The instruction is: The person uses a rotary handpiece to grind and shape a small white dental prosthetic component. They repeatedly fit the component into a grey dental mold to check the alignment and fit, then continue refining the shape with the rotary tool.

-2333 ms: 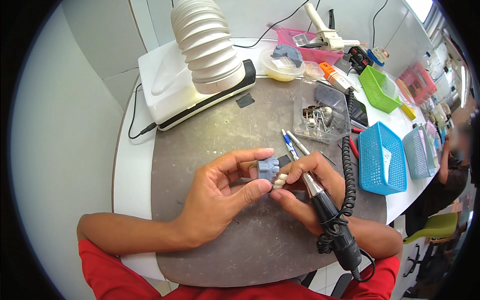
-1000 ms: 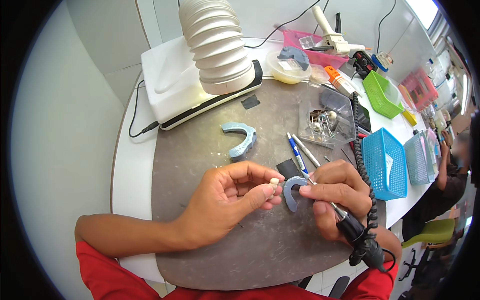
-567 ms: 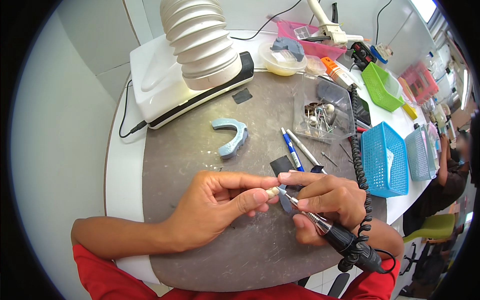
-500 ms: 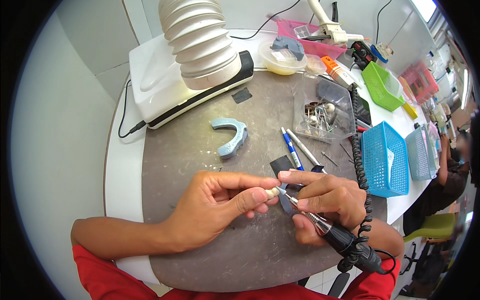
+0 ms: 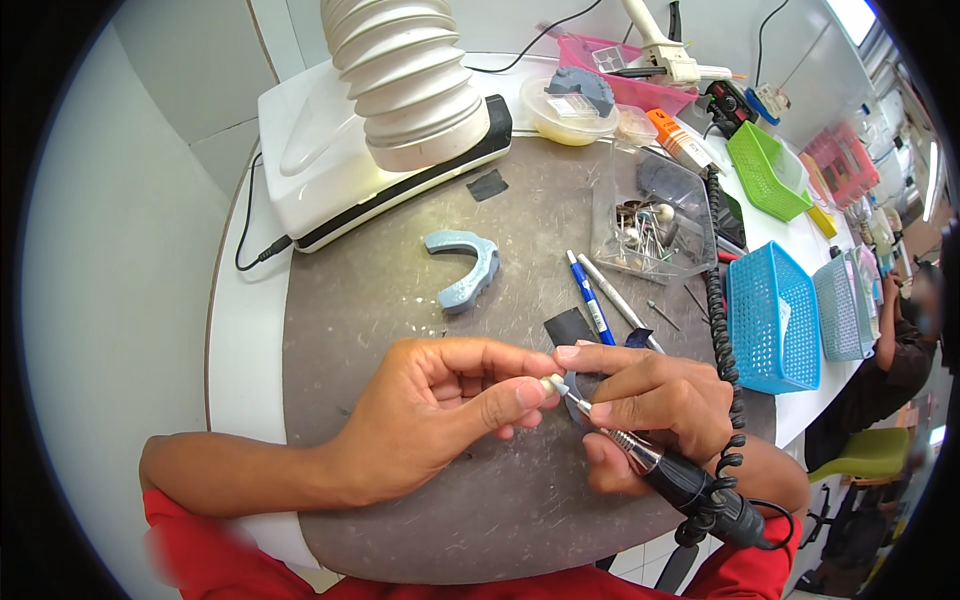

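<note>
Between its thumb and fingers, my left hand pinches a small ivory-coloured dental crown piece, mostly covered by the fingertips. My right hand grips a black and silver rotary handpiece like a pen. Its pale blue-grey pointed grinding tip lies against or right beside the crown piece; exact contact is hard to tell. The fingertips of both hands meet above the tip. Beyond my left hand, a blue-grey horseshoe-shaped dental model lies on the brown mat.
A white dust extractor with a ribbed hose stands at the back left. Right of the mat's middle are a blue pen, a clear box of burs and a blue basket. The handpiece's coiled cord runs along the right.
The crown piece has turned slightly in my left fingers, so less of it shows. The grinding tip has shifted a little. The whole view has moved slightly.
</note>
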The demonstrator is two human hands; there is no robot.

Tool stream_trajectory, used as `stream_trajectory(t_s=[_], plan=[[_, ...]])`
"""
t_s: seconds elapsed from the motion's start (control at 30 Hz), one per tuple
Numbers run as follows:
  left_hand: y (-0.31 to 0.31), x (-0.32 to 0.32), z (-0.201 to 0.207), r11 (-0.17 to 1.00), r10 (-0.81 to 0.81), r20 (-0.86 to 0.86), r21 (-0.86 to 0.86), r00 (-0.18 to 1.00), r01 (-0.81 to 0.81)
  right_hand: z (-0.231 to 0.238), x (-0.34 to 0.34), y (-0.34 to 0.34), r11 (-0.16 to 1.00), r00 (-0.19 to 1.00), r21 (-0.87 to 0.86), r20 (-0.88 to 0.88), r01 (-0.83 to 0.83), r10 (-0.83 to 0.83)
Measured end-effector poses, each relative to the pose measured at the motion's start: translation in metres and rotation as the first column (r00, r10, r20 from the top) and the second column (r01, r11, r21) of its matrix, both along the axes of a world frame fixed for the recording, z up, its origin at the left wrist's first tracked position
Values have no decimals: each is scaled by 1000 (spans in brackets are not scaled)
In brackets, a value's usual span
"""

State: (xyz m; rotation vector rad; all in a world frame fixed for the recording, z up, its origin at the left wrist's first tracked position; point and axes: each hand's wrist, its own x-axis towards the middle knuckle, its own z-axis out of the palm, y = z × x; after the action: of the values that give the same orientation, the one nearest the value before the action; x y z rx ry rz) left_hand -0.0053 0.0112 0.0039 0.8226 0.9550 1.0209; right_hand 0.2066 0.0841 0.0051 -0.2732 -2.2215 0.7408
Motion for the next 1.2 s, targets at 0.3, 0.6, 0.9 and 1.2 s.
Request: stream_trajectory(t_s=[0.3,0.6,0.9,1.2], plan=[[0,0,1,1000,-17,5,-8,1000,17,2,1,0,1000,1000,15,0,13,-13],[1,0,-1,1000,-19,16,12,1000,19,-1,1,0,1000,1000,1,-11,16,-16],[0,0,-1,1000,-2,13,6,1000,2,2,1,0,1000,1000,-7,17,-2,2],[1,1,-1,1000,-9,30,8,999,9,0,0,0,1000,1000,9,-3,16,-16]])
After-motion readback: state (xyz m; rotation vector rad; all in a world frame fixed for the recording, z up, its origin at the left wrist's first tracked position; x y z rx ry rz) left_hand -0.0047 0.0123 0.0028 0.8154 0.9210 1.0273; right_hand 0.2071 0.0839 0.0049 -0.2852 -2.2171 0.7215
